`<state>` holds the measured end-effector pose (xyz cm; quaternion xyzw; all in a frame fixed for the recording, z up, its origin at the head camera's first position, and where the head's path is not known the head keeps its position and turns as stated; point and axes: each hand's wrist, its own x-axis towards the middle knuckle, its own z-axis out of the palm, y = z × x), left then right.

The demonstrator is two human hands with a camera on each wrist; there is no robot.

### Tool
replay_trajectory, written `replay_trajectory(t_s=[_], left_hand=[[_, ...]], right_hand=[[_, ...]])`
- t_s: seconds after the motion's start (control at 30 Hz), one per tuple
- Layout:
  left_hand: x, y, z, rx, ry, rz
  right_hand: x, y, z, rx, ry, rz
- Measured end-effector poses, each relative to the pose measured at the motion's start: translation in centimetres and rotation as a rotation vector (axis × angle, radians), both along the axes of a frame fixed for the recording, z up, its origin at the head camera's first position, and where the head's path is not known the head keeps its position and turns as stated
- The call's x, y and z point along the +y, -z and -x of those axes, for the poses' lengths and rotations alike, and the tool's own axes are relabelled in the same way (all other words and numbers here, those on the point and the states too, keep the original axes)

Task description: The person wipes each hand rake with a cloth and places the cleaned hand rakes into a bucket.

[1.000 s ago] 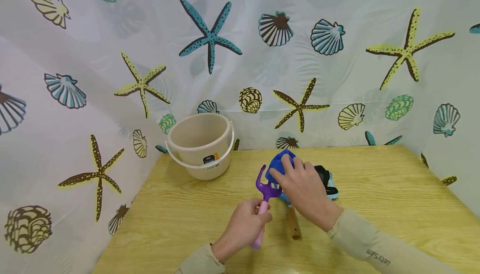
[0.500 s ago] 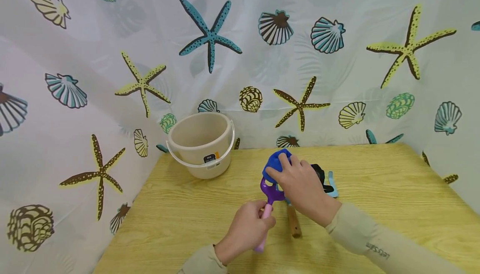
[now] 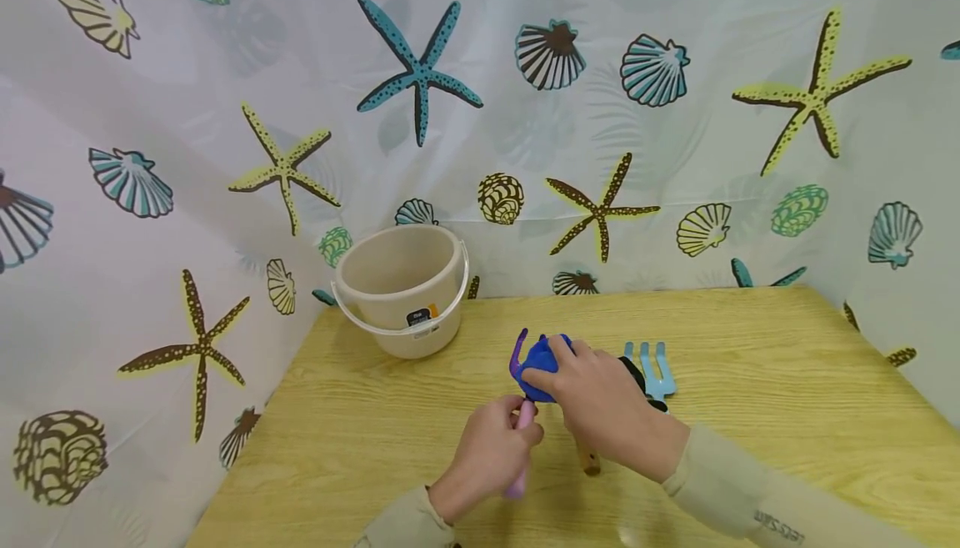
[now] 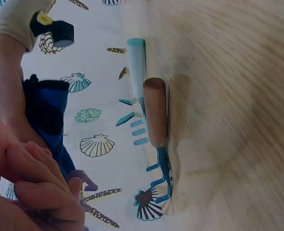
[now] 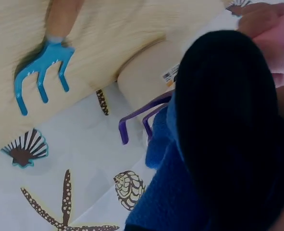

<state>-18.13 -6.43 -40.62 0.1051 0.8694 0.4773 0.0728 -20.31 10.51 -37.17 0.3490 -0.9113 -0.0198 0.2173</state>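
My left hand [image 3: 491, 444] grips the pink handle of a small garden hand rake [image 3: 528, 423] with purple prongs. My right hand [image 3: 611, 398] holds a bright blue cloth [image 3: 537, 379] around the base of the rake's head, fingers bent over it. One purple prong sticks up past the cloth in the head view; two prong ends show in the right wrist view. A black part [image 5: 226, 120] of the bundle hangs under the right palm. Most of the rake's head is hidden by cloth and fingers.
A wooden-handled blue hand rake [image 4: 156, 115] lies on the wood-look table [image 3: 360, 448], partly under my right arm. Beside it lies a light-blue hand rake [image 3: 656, 377]. A beige bucket [image 3: 401, 314] with its handle down stands back left, before a sea-patterned curtain [image 3: 480, 114].
The cloth and right hand have slid down from the prongs to the rake's neck, baring one prong tip. More of the light-blue rake shows. The left hand keeps its grip and has shifted slightly.
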Motion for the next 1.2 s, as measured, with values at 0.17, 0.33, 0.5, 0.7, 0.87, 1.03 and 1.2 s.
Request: replay_trajectory(t_s=[0.17, 0.33, 0.5, 0.7, 0.87, 1.03, 1.2], left_hand=[[0.0, 0.1, 0.0, 0.044, 0.006, 0.019], [0.4, 0.0, -0.4, 0.043, 0.04, 0.023], [0.7, -0.1, -0.5, 0.006, 0.029, -0.017], [0.3, 0.0, 0.1, -0.044, -0.027, -0.078], [0.2, 0.0, 0.3, -0.069, -0.039, -0.085], [0.0, 0.3, 0.1, -0.084, -0.039, -0.105], [0.0, 0.5, -0.2, -0.06, -0.039, -0.118]], right_hand=[[0.3, 0.1, -0.2, -0.011, 0.025, 0.007], [0.2, 0.5, 0.6, 0.03, 0.068, 0.037], [0.0, 0.7, 0.7, 0.049, 0.065, 0.036], [0.3, 0.1, -0.1, -0.013, 0.064, -0.005], [0.8, 0.1, -0.4, -0.045, 0.064, 0.003], [1.4, 0.8, -0.2, -0.026, 0.094, -0.017], [1.7, 1.3, 0.0, -0.033, 0.135, -0.038]])
